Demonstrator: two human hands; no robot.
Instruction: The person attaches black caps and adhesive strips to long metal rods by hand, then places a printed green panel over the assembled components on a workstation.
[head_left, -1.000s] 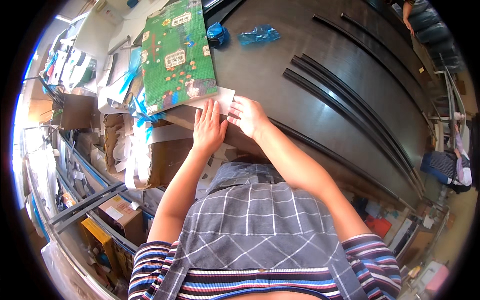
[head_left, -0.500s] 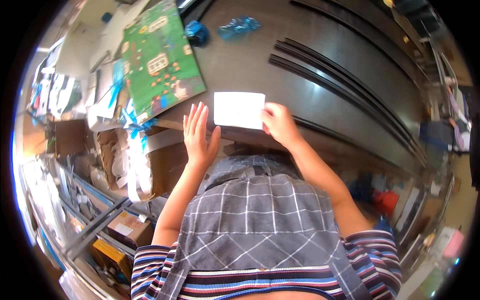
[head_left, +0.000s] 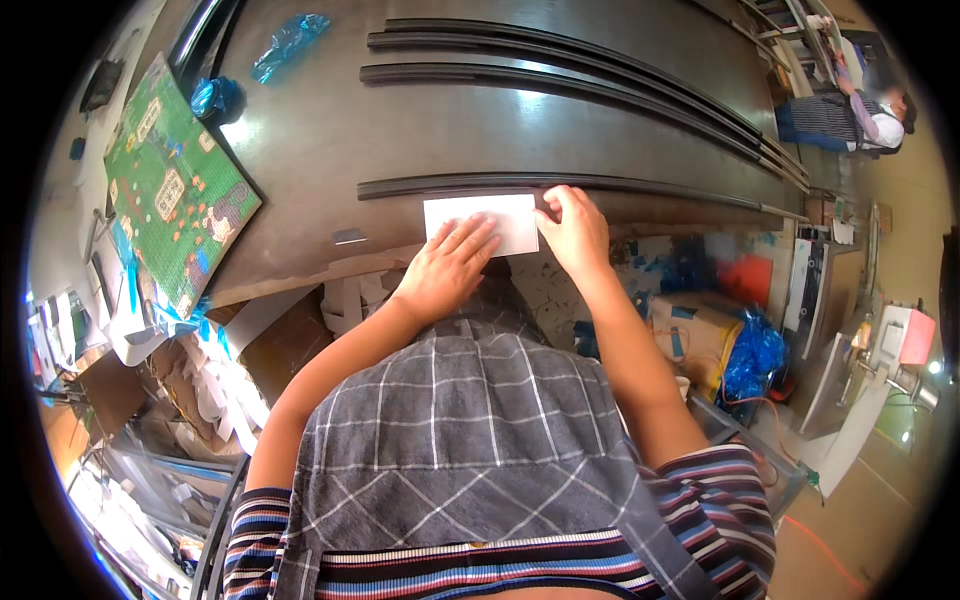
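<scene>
Resting open on white card [head_left: 518, 222], left hand [head_left: 448, 266], right hand [head_left: 580, 232] at card's edge, grip unclear, black strip [head_left: 450, 184] close beyond

Table [head_left: 300, 150]: dark, sheen near the far side. Left end: green board [head_left: 180, 185], cartoon prints, lying slanted. Just beside its right edge, a blue wad [head_left: 215, 98]; farther off, crumpled blue film [head_left: 290, 45]. Three black strips [head_left: 430, 74] side by side across the far part, running off rightward. Small grey scrap [head_left: 349, 237] near the front edge.

Below left: brown carton [head_left: 280, 350], white offcuts [head_left: 205, 385] beside it. Below right: box [head_left: 690, 335], shiny blue bag [head_left: 755, 355] next to it, red item behind, blurred. Far right: person [head_left: 835, 118] in striped apron; lower, pink block [head_left: 915, 335].
</scene>
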